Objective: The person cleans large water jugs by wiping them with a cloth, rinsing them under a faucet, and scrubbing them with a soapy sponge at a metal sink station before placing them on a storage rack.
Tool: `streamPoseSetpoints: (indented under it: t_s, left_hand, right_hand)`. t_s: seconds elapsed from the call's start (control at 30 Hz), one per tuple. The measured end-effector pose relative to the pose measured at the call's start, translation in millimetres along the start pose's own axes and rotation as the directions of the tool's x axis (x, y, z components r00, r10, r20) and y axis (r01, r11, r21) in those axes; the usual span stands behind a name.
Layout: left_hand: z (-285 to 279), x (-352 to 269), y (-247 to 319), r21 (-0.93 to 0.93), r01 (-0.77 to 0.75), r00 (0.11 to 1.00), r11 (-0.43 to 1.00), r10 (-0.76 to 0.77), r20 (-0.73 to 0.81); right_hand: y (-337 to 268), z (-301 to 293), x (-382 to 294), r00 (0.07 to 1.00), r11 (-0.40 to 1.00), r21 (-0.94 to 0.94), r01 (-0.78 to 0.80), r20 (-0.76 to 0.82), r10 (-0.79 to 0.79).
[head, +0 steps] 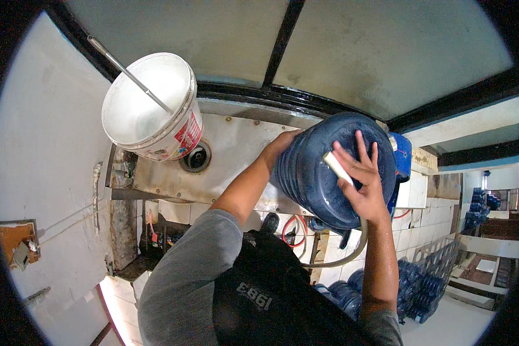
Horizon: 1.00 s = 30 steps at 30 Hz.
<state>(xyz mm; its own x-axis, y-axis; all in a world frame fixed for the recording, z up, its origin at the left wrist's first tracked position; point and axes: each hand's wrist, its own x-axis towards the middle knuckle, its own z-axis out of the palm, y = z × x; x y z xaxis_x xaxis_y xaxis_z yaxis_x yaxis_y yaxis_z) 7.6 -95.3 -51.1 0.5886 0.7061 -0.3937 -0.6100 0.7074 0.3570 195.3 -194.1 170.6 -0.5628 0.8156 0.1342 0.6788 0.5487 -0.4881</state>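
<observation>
A large blue plastic water jug [305,164] lies tipped over the metal counter, its round base towards me. My left hand [285,142] holds its far left side, the fingers partly hidden behind the ribbed wall. In front of the base is my right hand [361,184], with a pale hose end [337,168] held between thumb and palm. The fingers of that hand are spread up over the base; whether they touch it I cannot tell. From beneath the hand the hose [358,253] curves down and left.
A white bucket [149,99] with a metal rod [129,73] in it stands at the left, beside a drain [196,156] in the metal counter [238,151]. A dark-framed glass panel [225,39] rises behind. More blue jugs [419,285] stand on the floor at lower right.
</observation>
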Motion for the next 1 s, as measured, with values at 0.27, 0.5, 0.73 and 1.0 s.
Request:
streamPoseSetpoints:
  t_s: [0.27,0.5,0.73,1.0]
  left_hand:
    - [-50.3,-2.7,-79.9,-0.274,-0.229,0.973,0.934,0.227,-0.038]
    - [-219.6,92.3,-223.5,0.093,-0.730,0.615,0.677,0.710,-0.343]
    - [-131.6,68.3,-89.1,0.140,-0.441,0.897,0.887,0.440,0.036]
    - [-172.6,57.2,-184.8,0.277,-0.714,0.661,0.643,0.749,-0.036]
  right_hand:
    - [1.6,-3.7,-20.7,0.991,0.994,-0.004,-0.113,-0.075,0.112]
    - [-12.4,-1.0,10.2,0.998,0.997,0.075,0.023,0.063,-0.028]
    - [6.4,-3.9,-11.5,0.999,0.995,0.095,-0.024,0.034,0.021]
    - [13.1,-8.6,-7.9,1.000,0.988,0.154,-0.028,-0.009,0.029]
